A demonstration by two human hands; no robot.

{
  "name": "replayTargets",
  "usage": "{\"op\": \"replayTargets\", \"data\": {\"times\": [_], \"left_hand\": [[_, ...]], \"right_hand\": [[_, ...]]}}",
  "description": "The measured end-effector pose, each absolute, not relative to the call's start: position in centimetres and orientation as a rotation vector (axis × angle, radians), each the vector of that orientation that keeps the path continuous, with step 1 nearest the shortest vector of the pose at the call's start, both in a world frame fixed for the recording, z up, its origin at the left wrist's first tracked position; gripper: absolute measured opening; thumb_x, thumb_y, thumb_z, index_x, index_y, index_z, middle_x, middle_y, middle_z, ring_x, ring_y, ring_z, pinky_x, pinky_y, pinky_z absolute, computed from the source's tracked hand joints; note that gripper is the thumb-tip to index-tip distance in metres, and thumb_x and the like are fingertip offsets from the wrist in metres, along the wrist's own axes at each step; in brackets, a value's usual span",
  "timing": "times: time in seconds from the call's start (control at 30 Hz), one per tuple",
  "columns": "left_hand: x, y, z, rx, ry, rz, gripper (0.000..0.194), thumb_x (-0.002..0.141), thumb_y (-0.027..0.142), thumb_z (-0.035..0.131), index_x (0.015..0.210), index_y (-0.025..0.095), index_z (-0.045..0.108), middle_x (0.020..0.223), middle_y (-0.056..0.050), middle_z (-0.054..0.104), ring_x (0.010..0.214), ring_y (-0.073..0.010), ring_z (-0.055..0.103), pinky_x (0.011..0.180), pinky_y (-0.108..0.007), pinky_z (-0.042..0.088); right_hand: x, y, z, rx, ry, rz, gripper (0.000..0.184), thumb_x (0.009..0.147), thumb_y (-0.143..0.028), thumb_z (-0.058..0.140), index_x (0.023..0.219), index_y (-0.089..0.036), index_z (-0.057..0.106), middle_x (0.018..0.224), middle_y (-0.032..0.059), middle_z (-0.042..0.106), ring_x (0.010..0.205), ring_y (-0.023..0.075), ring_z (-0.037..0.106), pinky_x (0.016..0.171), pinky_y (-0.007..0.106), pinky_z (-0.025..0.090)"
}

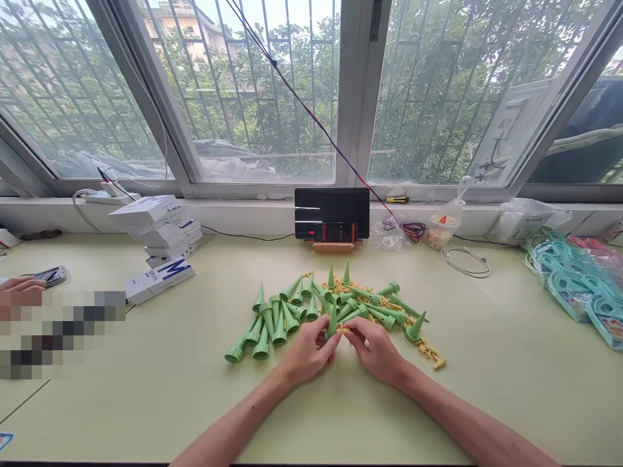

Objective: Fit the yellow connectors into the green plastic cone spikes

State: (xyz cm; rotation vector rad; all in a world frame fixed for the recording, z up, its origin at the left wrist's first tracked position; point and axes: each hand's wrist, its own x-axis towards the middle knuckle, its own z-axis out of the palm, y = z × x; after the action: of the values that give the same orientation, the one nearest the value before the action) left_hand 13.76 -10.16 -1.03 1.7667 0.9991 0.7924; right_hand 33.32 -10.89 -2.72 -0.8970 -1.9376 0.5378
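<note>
My left hand (306,351) is closed around a green plastic cone-shaped spike (332,322), its point upward. Pinched in the fingertips of my right hand (378,348) is a small yellow plastic valve piece (343,329), right beside that spike; I cannot tell whether the two parts touch. Just beyond my hands lies a pile of similar green spikes (265,318), some standing on their wide ribbed ends and others lying over. Small yellow pieces (428,351) are scattered among them and trail off to the right of my right hand.
A dark-screened tablet (331,204) and a phone (337,232) stand at the back. White boxes (160,280) are stacked on the left, near another person's hand (19,295). Teal plastic items (567,279), a coiled white cable (466,261) and a bagged cup (442,227) lie rightward.
</note>
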Motion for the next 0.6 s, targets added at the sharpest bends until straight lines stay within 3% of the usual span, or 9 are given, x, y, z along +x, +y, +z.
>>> {"op": "replayTargets", "data": {"times": [0.43,0.6], "left_hand": [[13.69,-10.2,-0.83,1.88,1.018,0.781,0.026,0.094,0.037,0.055,0.079,0.02,0.043,0.061,0.004,0.052,0.051,-0.0129,0.059,0.047,-0.022,0.038],[13.72,-10.13,-1.03,1.84,0.999,0.805,0.028,0.095,0.04,0.054,0.079,0.021,0.04,0.063,0.005,0.048,0.051,-0.0125,0.059,0.046,-0.022,0.038]], "right_hand": [[33.4,-10.63,-3.01,-0.944,-1.987,0.515,0.036,0.106,-0.031,0.036,0.076,-0.019,0.054,0.068,0.0021,0.059,0.06,0.0152,0.051,0.058,0.028,0.041],[33.49,-10.75,-2.66,-0.956,-1.941,0.565,0.027,0.104,-0.03,0.043,0.084,-0.02,0.058,0.071,0.0017,0.061,0.062,0.0152,0.052,0.059,0.028,0.043]]}}
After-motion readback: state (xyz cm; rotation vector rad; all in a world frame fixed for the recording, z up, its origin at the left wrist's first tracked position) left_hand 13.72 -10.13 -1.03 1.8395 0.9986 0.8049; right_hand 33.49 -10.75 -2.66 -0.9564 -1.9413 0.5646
